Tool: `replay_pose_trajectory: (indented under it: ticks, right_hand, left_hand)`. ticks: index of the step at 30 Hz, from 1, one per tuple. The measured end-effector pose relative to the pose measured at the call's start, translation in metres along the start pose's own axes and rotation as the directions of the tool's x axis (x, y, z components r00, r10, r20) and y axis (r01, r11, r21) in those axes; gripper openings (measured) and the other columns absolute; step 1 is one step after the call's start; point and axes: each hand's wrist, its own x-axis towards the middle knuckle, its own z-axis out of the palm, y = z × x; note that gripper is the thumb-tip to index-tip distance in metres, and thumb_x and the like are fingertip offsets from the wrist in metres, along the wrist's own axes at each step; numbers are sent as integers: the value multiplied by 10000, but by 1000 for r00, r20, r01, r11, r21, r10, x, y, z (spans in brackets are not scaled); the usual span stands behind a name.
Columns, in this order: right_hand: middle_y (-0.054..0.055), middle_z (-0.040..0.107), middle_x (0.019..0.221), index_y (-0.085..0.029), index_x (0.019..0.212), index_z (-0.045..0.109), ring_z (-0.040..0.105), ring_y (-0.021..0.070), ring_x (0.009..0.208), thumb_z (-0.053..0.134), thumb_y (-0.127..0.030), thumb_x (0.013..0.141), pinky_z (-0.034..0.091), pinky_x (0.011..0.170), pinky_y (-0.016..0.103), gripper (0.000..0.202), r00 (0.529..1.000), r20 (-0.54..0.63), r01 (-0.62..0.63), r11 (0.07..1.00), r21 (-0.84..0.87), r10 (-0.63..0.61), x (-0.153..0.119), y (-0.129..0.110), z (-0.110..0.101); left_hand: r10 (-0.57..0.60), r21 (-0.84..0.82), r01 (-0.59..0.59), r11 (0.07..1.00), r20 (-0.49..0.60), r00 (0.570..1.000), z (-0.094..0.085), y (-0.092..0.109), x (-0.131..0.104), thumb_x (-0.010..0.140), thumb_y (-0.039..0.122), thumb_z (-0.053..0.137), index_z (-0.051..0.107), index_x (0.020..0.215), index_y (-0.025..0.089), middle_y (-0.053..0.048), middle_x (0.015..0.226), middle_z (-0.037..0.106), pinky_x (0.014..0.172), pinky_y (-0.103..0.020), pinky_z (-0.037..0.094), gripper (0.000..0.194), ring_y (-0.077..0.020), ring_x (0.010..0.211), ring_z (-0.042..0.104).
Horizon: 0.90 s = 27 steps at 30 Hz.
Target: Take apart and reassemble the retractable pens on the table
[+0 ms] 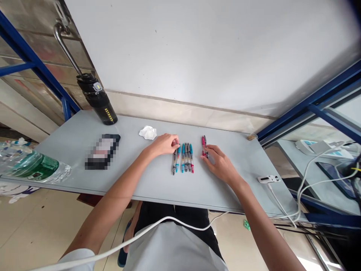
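Several slim pens with clear barrels and blue, black or red ends lie side by side in a row on the grey table. At the row's left end, the bent fingers of my left hand close on the top of a blue-ended pen, beside a black-ended one. To the right of the row, my right hand has thumb and fingers around a pink-ended pen and a dark one next to it. Its fingers and palm hide their lower parts.
Left on the table are a crumpled white tissue, a blurred phone, a black bottle and a clear plastic bottle. A white power strip with cables lies right; a small container stands at the back.
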Motion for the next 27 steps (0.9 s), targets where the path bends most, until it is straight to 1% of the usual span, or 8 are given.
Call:
replay_pose_trajectory:
  ticks: [4, 9, 12, 16, 19, 23, 25, 27]
  right_hand:
    - [170, 663, 1484, -248, 1398, 677, 739, 364, 1263, 513, -496, 1137, 649, 1026, 577, 396, 996, -64, 53, 998, -16, -54, 1, -4, -3]
    - [171, 712, 1381, -234, 1346, 689, 756, 334, 1177, 519, -459, 1149, 638, 958, 515, 344, 983, -113, 144, 990, 0, -143, 8, -13, -10]
    - [159, 735, 1319, -238, 1313, 698, 760, 324, 1138, 538, -446, 1146, 624, 946, 495, 312, 975, -120, 191, 981, 23, -187, 16, -19, -12]
    - [141, 754, 1275, -235, 1270, 703, 760, 302, 1069, 551, -430, 1145, 606, 929, 467, 277, 961, -121, 254, 967, 39, -247, 31, -25, -9]
    - [138, 759, 1259, -222, 1243, 703, 749, 291, 1033, 540, -432, 1151, 585, 918, 454, 281, 947, -91, 311, 950, 37, -307, 45, -31, -7]
    - [147, 757, 1229, -199, 1209, 701, 724, 276, 970, 504, -434, 1165, 546, 863, 424, 310, 924, -39, 382, 923, 50, -381, 67, -39, -3]
    - [147, 758, 1190, -191, 1190, 699, 708, 266, 915, 494, -437, 1167, 523, 831, 412, 321, 911, -31, 412, 909, 55, -411, 77, -41, 0]
    - [142, 757, 1150, -188, 1169, 696, 699, 259, 885, 484, -437, 1170, 511, 824, 408, 328, 900, -34, 435, 896, 84, -434, 83, -43, 5]
  left_hand:
    - [-47, -8, 48, 999, 74, 996, -13, 1, -4, 915, 290, 678, 752, 990, 255, -19, 923, 824, 645, -325, 432, 111, -214, 774, 728]
    - [-106, 138, 89, 986, 122, 987, -28, 16, -18, 920, 273, 636, 726, 1103, 268, -27, 1010, 823, 628, -331, 382, 204, -222, 812, 720]
    - [-112, 216, 82, 973, 131, 985, -28, 31, -27, 901, 316, 668, 687, 1176, 263, -55, 1078, 806, 632, -344, 378, 281, -256, 875, 722]
    - [-155, 203, 129, 971, 118, 981, -20, 44, -38, 940, 325, 636, 653, 1265, 238, -94, 1075, 788, 677, -363, 415, 337, -284, 898, 730]
    - [-210, 106, 199, 974, 106, 972, -14, 42, -44, 948, 325, 669, 641, 1327, 231, -96, 1078, 784, 701, -360, 457, 392, -284, 894, 738]
    - [-271, -134, 281, 950, 89, 959, -6, 35, -48, 926, 338, 772, 668, 1320, 213, -64, 947, 789, 721, -349, 518, 426, -266, 837, 749]
    - [-288, -274, 298, 914, 78, 954, 0, 34, -49, 917, 350, 804, 697, 1283, 200, -51, 892, 784, 706, -345, 540, 409, -248, 780, 743]
    - [-292, -445, 297, 845, 80, 953, 7, 33, -50, 920, 392, 819, 728, 1230, 189, -54, 892, 774, 669, -332, 563, 382, -225, 751, 733]
